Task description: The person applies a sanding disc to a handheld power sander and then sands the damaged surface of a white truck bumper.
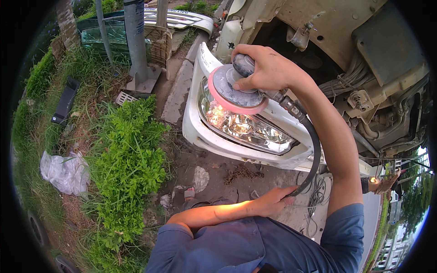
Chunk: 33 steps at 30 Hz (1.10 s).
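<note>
My right hand (268, 68) is wrapped over the black-topped head of an air sander (223, 86), a round grey disc with a pink pad. The sander lies over the upper edge of a headlight (241, 127), set in a white vehicle front panel (193, 123). Whether the pad touches the panel is hidden. From the sander's metal coupling a black air hose (314, 150) curves down to my left hand (274, 201). My left fingers are closed around that hose, close in front of my body.
The vehicle's open front, with wiring (350, 75) and metal parts, is at the right. Thin cables (314, 207) lie on the ground. Leafy plants (129, 168), a grey pole (136, 41) and a crumpled plastic sheet (66, 173) are at the left. A white panel (182, 18) lies behind.
</note>
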Motion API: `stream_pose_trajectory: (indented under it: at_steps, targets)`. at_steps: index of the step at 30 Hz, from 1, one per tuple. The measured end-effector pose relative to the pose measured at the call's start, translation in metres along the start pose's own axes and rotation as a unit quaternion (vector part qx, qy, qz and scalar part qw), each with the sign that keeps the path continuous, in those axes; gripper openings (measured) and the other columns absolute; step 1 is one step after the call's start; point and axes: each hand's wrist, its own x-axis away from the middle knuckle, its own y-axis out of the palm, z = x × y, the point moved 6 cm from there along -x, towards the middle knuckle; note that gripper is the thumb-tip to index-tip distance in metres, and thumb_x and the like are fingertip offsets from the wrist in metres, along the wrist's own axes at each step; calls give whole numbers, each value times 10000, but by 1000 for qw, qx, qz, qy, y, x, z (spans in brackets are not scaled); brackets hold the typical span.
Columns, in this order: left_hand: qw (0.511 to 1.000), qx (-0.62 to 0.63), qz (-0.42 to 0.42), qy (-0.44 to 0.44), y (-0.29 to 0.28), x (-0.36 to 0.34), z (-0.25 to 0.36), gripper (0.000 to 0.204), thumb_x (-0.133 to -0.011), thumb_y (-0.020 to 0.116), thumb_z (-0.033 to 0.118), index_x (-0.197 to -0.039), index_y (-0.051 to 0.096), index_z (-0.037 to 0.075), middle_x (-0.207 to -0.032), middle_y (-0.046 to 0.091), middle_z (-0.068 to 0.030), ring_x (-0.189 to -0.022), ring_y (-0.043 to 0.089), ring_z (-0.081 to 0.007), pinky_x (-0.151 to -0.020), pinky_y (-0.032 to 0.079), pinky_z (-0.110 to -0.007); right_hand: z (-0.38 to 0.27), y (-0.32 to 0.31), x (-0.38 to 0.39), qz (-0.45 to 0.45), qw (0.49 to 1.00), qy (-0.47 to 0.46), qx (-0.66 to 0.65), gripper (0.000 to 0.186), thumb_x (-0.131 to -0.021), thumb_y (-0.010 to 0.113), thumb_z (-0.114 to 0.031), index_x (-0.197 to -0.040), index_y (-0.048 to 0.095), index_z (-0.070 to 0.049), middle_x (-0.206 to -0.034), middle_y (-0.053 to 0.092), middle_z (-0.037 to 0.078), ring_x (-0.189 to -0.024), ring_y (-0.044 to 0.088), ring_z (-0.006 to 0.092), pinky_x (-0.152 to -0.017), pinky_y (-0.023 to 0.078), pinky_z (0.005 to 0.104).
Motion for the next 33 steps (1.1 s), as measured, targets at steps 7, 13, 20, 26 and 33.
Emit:
stream_pose_trajectory:
  at_steps: [7, 13, 20, 26, 33]
  targets:
    - [985, 96, 143, 16, -29, 10, -3, 502, -1076, 501, 200, -1534, 410, 14, -741, 564, -62, -687, 519, -143, -688, 475, -318, 14, 3, -75, 47, 998, 30, 33, 792, -691, 877, -412, -1341, 620, -39, -1261, 667, 245, -1157, 654, 357, -998, 498, 396]
    - [989, 94, 107, 50, -21, 15, 2, 523, -1091, 485, 229, -1566, 388, 34, -736, 507, 10, -668, 478, -102, -651, 437, -271, 40, -5, -49, 2, 996, 91, 19, 823, -676, 878, -425, -1357, 614, -45, -1290, 657, 246, -1196, 638, 363, -1022, 491, 400]
    - [997, -52, -48, 12, 11, 27, -17, 504, -1047, 546, 222, -1497, 460, 12, -919, 692, -222, -858, 693, -341, -813, 521, -411, 2, -8, 58, 17, 995, 100, 2, 612, -704, 875, -274, -1201, 636, -8, -1023, 719, 217, -962, 714, 334, -872, 543, 405]
    - [992, -58, -110, -31, 11, 41, -26, 494, -1046, 549, 239, -1486, 482, 25, -926, 694, -241, -882, 691, -397, -822, 521, -442, 20, -15, 104, 90, 982, 160, 38, 561, -690, 850, -220, -1169, 641, -16, -951, 711, 207, -917, 719, 338, -853, 543, 404]
    - [999, -20, 18, -24, 2, 41, -28, 472, -1060, 541, 239, -1470, 494, 12, -879, 681, -226, -801, 682, -364, -763, 523, -406, -15, -2, 45, 144, 982, 77, 92, 556, -705, 833, -216, -1191, 651, -18, -1003, 678, 233, -974, 672, 430, -898, 524, 488]
